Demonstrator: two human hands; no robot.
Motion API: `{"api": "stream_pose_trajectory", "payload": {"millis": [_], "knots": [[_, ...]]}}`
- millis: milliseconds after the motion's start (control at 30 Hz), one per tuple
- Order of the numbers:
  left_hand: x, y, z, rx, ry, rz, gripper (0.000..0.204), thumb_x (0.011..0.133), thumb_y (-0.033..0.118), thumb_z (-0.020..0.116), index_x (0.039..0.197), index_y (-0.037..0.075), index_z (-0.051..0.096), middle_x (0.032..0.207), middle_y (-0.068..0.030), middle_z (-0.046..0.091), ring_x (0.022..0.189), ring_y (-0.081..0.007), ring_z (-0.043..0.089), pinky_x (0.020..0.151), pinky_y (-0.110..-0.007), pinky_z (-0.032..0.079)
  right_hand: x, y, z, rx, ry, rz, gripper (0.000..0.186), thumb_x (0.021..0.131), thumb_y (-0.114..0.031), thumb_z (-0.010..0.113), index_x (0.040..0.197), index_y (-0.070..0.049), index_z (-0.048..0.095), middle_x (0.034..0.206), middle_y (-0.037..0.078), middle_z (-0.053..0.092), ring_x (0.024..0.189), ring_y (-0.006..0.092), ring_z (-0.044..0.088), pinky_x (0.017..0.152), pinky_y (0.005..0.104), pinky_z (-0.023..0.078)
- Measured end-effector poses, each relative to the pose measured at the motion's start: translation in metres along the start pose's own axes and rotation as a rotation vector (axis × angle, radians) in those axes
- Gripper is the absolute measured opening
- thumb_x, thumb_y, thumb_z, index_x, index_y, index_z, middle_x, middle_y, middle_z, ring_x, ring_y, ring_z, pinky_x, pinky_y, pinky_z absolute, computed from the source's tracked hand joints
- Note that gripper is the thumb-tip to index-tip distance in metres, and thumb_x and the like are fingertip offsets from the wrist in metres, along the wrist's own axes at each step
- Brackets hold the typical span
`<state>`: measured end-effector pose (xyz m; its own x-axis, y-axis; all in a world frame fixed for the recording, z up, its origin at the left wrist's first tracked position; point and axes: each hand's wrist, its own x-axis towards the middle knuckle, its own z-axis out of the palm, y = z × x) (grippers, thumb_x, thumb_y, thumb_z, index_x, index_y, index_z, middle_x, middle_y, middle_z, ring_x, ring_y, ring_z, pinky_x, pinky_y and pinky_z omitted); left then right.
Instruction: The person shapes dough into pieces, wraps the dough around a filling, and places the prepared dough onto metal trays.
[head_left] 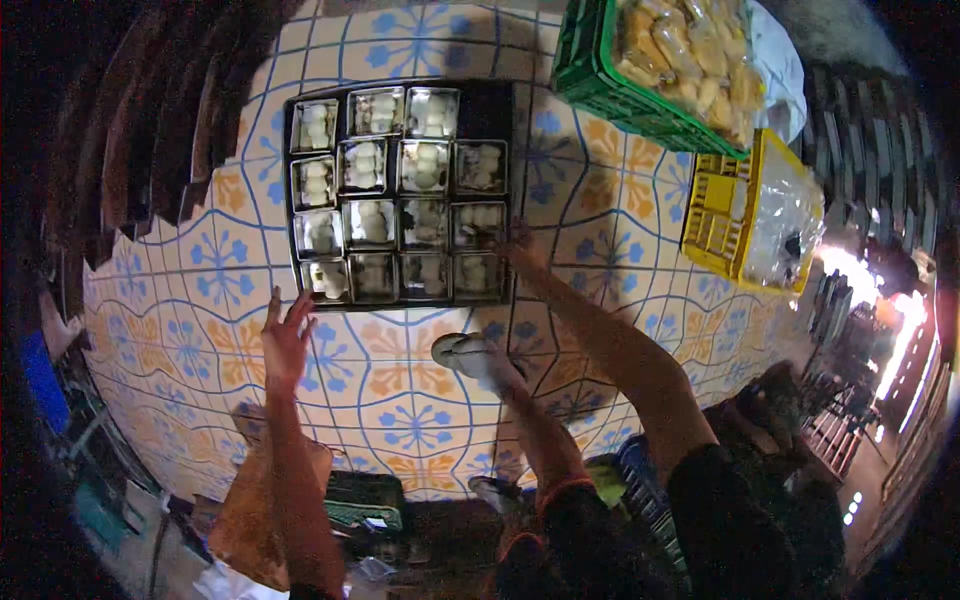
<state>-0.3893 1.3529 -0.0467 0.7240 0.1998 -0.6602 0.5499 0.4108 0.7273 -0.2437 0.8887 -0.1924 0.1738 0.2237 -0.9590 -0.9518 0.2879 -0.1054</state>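
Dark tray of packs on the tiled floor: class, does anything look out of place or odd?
Yes: in the dark tray, the far row has three packs and stops short at the right, while the other rows have four each, leaving the grid uneven.

The light is dim and uneven. Burnt-out white glare (908, 330) sits well right of the right fingers (518, 234), which look dark and soft. The tiled floor (415, 425) below them is moderately lit, with shadow just beyond their right. Far left of the left fingers (274, 308), grainy darkness swallows detail; straight edges bow toward a black rim.
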Motion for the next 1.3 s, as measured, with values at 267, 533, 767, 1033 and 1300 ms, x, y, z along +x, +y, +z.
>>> {"api": "stream_pose_trajectory", "payload": {"millis": [267, 533, 767, 1033, 1300], "knots": [[-0.190, -0.106, 0.090, 0.217, 0.093, -0.200, 0.039, 0.098, 0.027, 0.047, 0.128, 0.003, 0.051, 0.110, -0.0083, 0.065, 0.097, -0.0170, 0.063, 0.079, -0.037, 0.053, -0.074, 0.191, -0.060, -0.571, -0.144, -0.364, 0.042, 0.092, -0.033, 0.061, 0.126, -0.010, 0.049, 0.100, 0.008, 0.061, 0.085, 0.0188, 0.058, 0.074, 0.0364, 0.048], [-0.354, -0.124, 0.174, 0.670, -0.198, -0.183, 0.033, 0.086, 0.010, 0.062, 0.118, 0.002, 0.060, 0.088, -0.0112, 0.064, 0.067, -0.0150, 0.058, 0.059, -0.032, 0.049, -0.275, 0.371, -0.216, -0.505, 0.206, -0.287, 0.036, 0.090, -0.031, 0.062, 0.117, -0.008, 0.058, 0.108, 0.011, 0.062, 0.089, 0.0215, 0.061, 0.070, 0.0362, 0.051], [-0.383, -0.061, 0.326, 0.580, -0.169, -0.303, 0.028, 0.084, 0.016, 0.065, 0.110, 0.006, 0.065, 0.068, -0.0082, 0.062, 0.055, -0.0149, 0.056, 0.049, -0.029, 0.045, -0.353, 0.471, -0.327, 0.111, 0.148, -0.599, 0.030, 0.092, -0.024, 0.063, 0.118, -0.010, 0.064, 0.104, 0.014, 0.066, 0.090, 0.0264, 0.064, 0.068, 0.0370, 0.054], [-0.419, -0.094, 0.637, 0.864, -0.634, -0.094, 0.026, 0.085, 0.011, 0.061, 0.110, 0.005, 0.064, 0.073, -0.0101, 0.064, 0.057, -0.0177, 0.059, 0.051, -0.030, 0.048, -0.382, 0.472, -0.466, -0.512, 0.892, -0.661, 0.037, 0.083, -0.040, 0.059, 0.097, -0.009, 0.072, 0.092, 0.013, 0.070, 0.086, 0.0306, 0.067, 0.078, 0.0411, 0.053], [-0.458, -0.190, 0.931, 0.942, -0.788, -0.022, 0.026, 0.085, 0.006, 0.057, 0.110, 0.005, 0.064, 0.077, -0.0121, 0.065, 0.059, -0.0205, 0.063, 0.053, -0.030, 0.050, -0.483, 0.344, -0.700, 0.468, 0.669, -0.531, 0.024, 0.085, -0.019, 0.062, 0.105, -0.007, 0.068, 0.098, 0.015, 0.067, 0.084, 0.0271, 0.067, 0.073, 0.0439, 0.055]]}}
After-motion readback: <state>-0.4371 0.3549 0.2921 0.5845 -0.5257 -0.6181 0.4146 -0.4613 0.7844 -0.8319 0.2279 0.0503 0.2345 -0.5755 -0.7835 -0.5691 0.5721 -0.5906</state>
